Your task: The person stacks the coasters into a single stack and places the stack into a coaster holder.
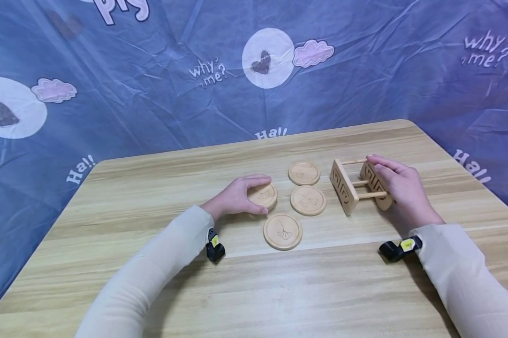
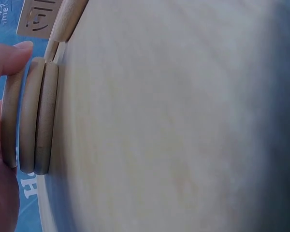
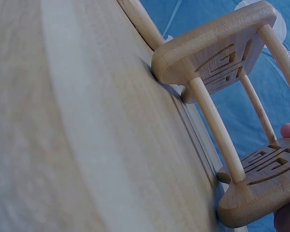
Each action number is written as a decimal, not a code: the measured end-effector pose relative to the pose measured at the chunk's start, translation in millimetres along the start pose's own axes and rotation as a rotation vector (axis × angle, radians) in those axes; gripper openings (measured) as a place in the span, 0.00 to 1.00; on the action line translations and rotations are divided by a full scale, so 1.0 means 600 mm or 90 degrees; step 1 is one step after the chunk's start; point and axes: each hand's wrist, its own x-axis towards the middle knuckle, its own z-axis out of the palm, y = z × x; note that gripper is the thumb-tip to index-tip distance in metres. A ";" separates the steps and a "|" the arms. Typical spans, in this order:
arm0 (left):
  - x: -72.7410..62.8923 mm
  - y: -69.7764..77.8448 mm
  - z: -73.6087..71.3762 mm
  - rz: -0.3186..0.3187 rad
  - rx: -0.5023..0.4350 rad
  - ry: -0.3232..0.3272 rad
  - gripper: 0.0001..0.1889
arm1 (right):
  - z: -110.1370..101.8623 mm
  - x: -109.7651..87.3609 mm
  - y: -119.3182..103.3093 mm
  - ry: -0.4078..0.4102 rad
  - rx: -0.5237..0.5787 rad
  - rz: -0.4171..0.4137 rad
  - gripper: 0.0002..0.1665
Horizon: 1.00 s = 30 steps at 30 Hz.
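My left hand (image 1: 238,195) grips a round wooden coaster (image 1: 264,195) by its edge, thumb on the near side and fingers on the far side. In the left wrist view this coaster (image 2: 10,121) stands slightly apart from two stacked coasters (image 2: 38,118) under it. My right hand (image 1: 405,188) holds the right end panel of a wooden coaster rack (image 1: 343,188), which has cut-out panels joined by round bars. In the right wrist view, fingertips (image 3: 289,129) show at that panel's edge; most of the hand is out of frame. No coaster sits in the rack.
Between the stack and the rack, single coasters lie flat: one at the back (image 1: 304,173), one in the middle (image 1: 308,200) and one in front (image 1: 283,232), with engraved leaf designs. The wooden table (image 1: 279,291) ends at a blue printed cloth (image 1: 161,94) behind it.
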 end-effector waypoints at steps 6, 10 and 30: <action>-0.001 -0.001 0.000 0.000 -0.003 0.000 0.44 | 0.002 -0.001 -0.003 0.010 -0.109 -0.014 0.28; -0.003 -0.002 0.001 -0.007 -0.006 0.001 0.43 | 0.003 0.000 -0.003 0.012 -0.136 -0.021 0.28; -0.002 -0.003 0.003 -0.002 -0.009 0.001 0.44 | 0.002 -0.001 -0.006 0.010 -0.105 -0.010 0.28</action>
